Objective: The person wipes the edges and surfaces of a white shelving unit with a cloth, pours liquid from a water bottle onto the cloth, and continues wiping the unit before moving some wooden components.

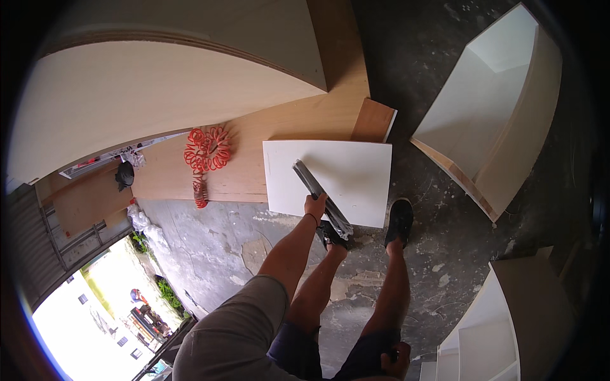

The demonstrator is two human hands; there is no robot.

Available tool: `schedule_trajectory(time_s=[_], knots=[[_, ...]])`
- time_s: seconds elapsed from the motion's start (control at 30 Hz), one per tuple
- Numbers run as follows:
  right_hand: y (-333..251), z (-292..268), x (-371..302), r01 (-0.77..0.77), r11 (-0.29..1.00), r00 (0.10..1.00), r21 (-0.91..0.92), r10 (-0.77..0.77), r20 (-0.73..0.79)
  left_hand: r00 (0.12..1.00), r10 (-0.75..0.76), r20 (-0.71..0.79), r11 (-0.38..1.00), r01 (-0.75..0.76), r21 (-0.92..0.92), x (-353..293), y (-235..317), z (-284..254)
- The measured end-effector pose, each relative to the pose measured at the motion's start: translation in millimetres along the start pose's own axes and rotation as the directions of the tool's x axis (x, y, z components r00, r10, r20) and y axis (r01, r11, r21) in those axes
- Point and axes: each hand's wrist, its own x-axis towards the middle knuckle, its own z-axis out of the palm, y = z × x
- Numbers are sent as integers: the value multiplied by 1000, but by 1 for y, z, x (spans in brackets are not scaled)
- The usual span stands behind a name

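My left hand point(316, 204) is closed round the middle of a bundle of long, thin, dark grey and silver strips point(306, 178), which look like metal rails. Clear plastic seems to wrap the bundle's near end. It slants over a white rectangular board point(363, 171), its near end close above my left shoe. Whether the bundle touches the board, I cannot tell. Down by my right thigh, my right hand point(397, 362) has its fingers curled. Something dark shows at them, too small and shaded to name.
A coiled red hose point(206, 152) lies on a plywood sheet point(244, 171) to the left, under a large pale panel point(159, 95). A brown wood piece point(372, 120) adjoins the white board. Open white cabinets stand at the far right point(521, 120) and near right point(486, 349).
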Motion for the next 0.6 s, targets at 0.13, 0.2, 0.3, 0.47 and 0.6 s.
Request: schedule_trajectory(time_s=[0.13, 0.2, 0.3, 0.47, 0.6], knots=[[24, 6, -1, 1, 995, 1000, 95, -2, 14, 995, 25, -95, 989, -38, -140, -42, 17, -30], [38, 10, 14, 23, 992, 999, 125, -28, 34, 989, 30, -146, 973, -63, -220, -63, 6, -52], [56, 23, 33, 63, 991, 997, 121, -67, 37, 996, -48, 75, 845, 80, -528, -102, 21, -100], [94, 64, 69, 128, 992, 991, 19, -129, 46, 980, 87, -179, 386, -199, -901, -262, 120, -286], [159, 102, 82, 194, 970, 981, -145, -188, 56, 637, 149, -757, 604, -664, -440, -315, 147, -459]])
